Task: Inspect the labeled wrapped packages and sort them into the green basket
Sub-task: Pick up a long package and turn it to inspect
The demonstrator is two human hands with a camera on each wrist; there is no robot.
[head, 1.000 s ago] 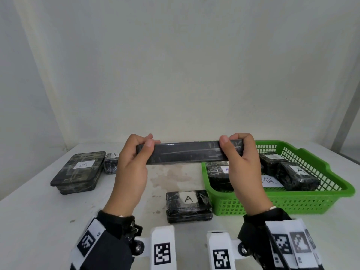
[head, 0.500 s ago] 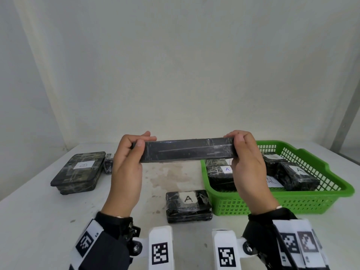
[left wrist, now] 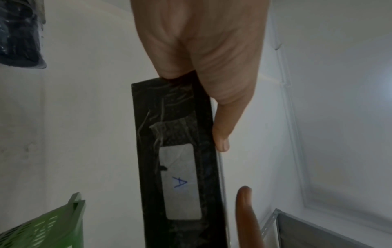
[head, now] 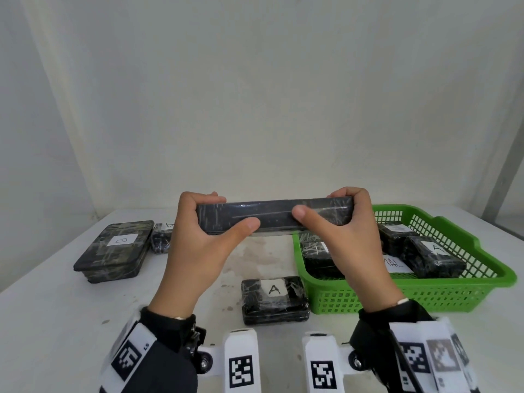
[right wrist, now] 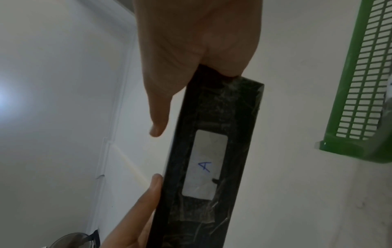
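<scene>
Both hands hold one long, flat, black package wrapped in clear film (head: 276, 215) up in the air above the white table (head: 51, 321), level and edge-on to the head camera. The left hand (head: 198, 245) pinches its left end, thumb on the near face and fingers curled over the top; the right hand (head: 351, 236) pinches the right end the same way. Each grip is closed on the package, not spread. The wrist views show the far face, where a white label marked "A" (left wrist: 180, 184) sits under the film, so the step in hand looks like inspection of this package.

The green plastic mesh basket (head: 442, 296) stands on the table to the right, just below and beyond the right hand. It already holds several black wrapped packages, one of them with a visible "A" label (head: 433, 256), and a loose white paper slip with writing (head: 397, 263).

Still on the table are a small black wrapped package labelled "A" (head: 273, 299) just left of the basket's near corner, a larger flat dark wrapped box labelled "B" (head: 116, 252) at the far left, and a small dark wrapped package (head: 161, 241) beside it whose label is mostly hidden.

By this layout the sorting seems partly done: the held package has yet to be placed, and three more wait.
</scene>
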